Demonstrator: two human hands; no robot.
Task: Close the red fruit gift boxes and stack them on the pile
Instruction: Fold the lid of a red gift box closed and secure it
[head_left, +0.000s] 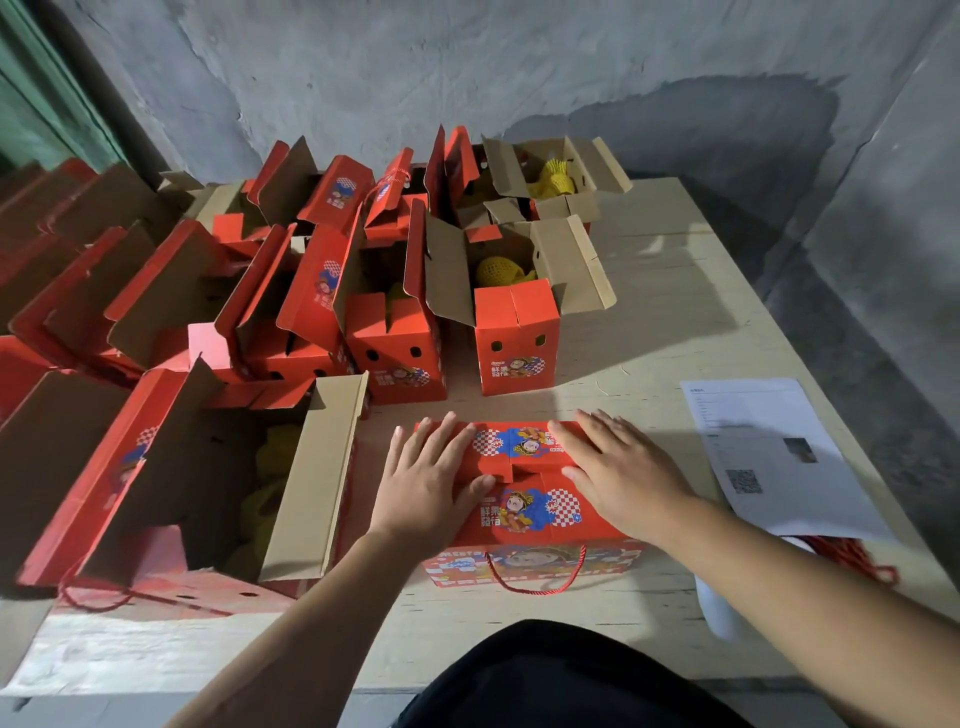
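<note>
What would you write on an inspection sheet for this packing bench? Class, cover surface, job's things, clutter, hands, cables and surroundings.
Surface: pale wooden table, partly shadowed.
Job's things: closed red gift box at the front, rope handle hanging; open red boxes behind and left, yellow netted fruit inside.
Clutter: printed sheet to the right, over red cords.
Hands: left hand and right hand press flat on the closed lid.
Cables: nothing seen.
Surroundings: grey concrete wall.
</note>
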